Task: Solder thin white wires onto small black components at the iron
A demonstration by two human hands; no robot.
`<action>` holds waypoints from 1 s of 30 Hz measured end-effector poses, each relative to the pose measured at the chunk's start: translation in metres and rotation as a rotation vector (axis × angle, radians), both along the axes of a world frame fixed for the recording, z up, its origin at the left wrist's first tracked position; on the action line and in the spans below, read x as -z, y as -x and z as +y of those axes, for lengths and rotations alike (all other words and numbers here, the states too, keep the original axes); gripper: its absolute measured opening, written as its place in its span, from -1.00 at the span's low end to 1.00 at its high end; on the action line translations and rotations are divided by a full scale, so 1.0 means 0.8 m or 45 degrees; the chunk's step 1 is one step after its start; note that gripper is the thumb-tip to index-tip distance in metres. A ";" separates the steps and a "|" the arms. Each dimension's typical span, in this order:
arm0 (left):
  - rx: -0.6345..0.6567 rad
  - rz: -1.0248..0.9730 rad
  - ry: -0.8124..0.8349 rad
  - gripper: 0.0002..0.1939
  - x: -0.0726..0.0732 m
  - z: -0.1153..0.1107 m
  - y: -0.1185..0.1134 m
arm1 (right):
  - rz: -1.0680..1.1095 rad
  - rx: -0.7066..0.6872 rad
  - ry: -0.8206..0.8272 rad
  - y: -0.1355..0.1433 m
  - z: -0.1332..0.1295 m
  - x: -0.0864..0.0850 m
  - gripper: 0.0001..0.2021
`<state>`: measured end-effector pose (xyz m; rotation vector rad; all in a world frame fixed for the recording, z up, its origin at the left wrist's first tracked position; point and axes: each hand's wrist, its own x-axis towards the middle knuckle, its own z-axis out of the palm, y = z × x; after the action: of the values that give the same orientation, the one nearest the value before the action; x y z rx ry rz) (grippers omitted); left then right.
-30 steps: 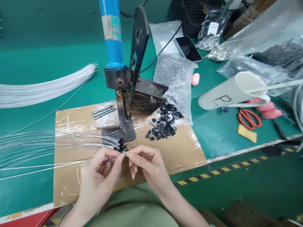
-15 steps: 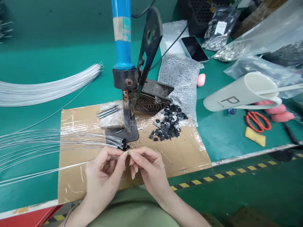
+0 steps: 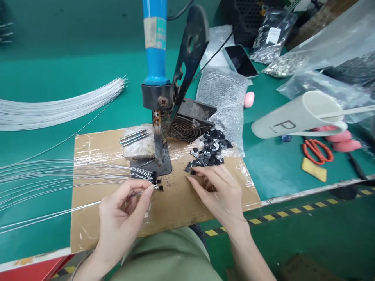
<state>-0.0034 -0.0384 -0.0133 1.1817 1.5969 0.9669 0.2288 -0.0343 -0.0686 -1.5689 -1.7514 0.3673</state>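
Green workbench with a taped cardboard sheet (image 3: 175,207) at its near edge. Left hand (image 3: 123,218) pinches a white wire (image 3: 58,212), its capped end held near the soldering iron (image 3: 158,132); right hand (image 3: 219,191), fingers spread and holding nothing visible, reaches the black connector pile (image 3: 209,150) at the sheet's far right corner.

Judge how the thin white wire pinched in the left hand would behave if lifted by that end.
The wire would probably sag and sway: it is long and very thin, trailing off the cardboard. It looks light; the left hand holds it by fingertips alone. Its small black end piece may snag neighbouring wires.
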 end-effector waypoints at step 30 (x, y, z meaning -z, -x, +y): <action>-0.022 -0.129 0.114 -0.93 -0.027 0.012 -0.012 | 1.468 0.047 0.574 0.083 0.000 -0.036 -0.90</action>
<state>0.0065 -0.0284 0.0083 1.0432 1.5554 0.9413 0.1622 -0.0343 -0.0401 -1.2123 -0.7461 1.3883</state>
